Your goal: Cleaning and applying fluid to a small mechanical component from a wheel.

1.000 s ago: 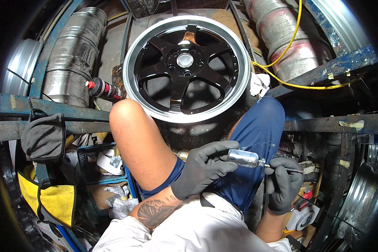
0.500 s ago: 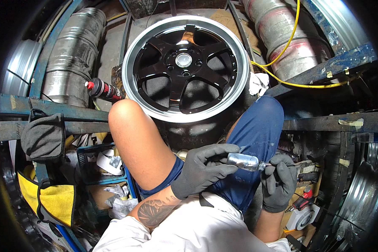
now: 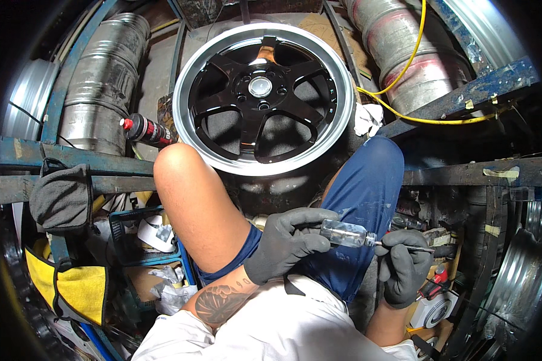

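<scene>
My left hand [image 3: 286, 246], in a dark grey glove, grips a small clear bottle [image 3: 343, 233] sideways, its neck pointing right. My right hand [image 3: 403, 271], gloved the same, pinches a thin dark rod [image 3: 420, 249], perhaps a brush, at the bottle’s mouth; whether its tip is inside is hard to tell. Both hands are over my lap, near my blue shorts [image 3: 364, 180]. Beyond my knees lies a glossy black six-spoke wheel [image 3: 249, 141] with a silver lip, face up.
Metal cylinders [image 3: 105, 72] flank the wheel within blue steel frames [image 3: 78, 150]. A yellow hose [image 3: 412, 63] loops at right, near white cloth [image 3: 367, 117]. A red-capped bottle [image 3: 147, 131], grey cloth [image 3: 60, 198], yellow cloth [image 3: 78, 289] and blue crate [image 3: 141, 259] are at left.
The bottle and my left hand have shifted slightly left. My right hand moved left, then slightly right again with the rod. The bottle’s inside now looks clearer, less silvery.
</scene>
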The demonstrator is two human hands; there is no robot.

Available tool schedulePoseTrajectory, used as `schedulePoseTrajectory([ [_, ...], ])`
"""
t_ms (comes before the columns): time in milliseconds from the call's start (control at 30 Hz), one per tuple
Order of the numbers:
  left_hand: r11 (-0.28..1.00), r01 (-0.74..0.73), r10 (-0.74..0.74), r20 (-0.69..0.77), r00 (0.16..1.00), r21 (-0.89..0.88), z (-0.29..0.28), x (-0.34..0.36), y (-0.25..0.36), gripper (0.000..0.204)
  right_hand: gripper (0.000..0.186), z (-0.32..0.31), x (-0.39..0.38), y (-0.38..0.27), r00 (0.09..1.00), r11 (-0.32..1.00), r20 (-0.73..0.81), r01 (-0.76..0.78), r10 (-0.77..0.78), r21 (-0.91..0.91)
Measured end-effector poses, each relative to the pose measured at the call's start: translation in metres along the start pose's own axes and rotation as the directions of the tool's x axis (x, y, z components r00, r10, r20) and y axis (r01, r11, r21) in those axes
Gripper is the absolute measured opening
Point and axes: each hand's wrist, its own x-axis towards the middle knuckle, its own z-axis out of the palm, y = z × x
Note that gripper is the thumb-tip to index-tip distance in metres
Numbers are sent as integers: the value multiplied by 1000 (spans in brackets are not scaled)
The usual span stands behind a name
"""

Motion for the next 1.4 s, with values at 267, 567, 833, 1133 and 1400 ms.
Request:
schedulePoseTrajectory([
  [267, 999, 26, -26, -10, 1000, 33, -2, -2, -4, 57, 23, -1, 3, 8, 982, 950, -18, -179, 190, 257],
  [567, 999, 39, -39, -10, 999, -20, -3, -1, -3, 63, 22, -2, 2, 14, 986, 901, -19, -141, 163, 410],
  [833, 1000, 27, -27, 13, 1000, 2, -4, 2, -1, 58, 20, 4, -9, 8, 992, 996, -98, 81, -85, -48],
  [1133, 990, -15, 9, 40, 999, 143, -5, 0, -3, 60, 20, 0, -4, -3, 1000, 995, 18, -15, 17, -95],
  [1400, 985, -7, 3, 21, 1000, 172, -5, 1, -5, 69, 28, -7, -7, 17, 995, 985, -33, -91, 97, 146],
])
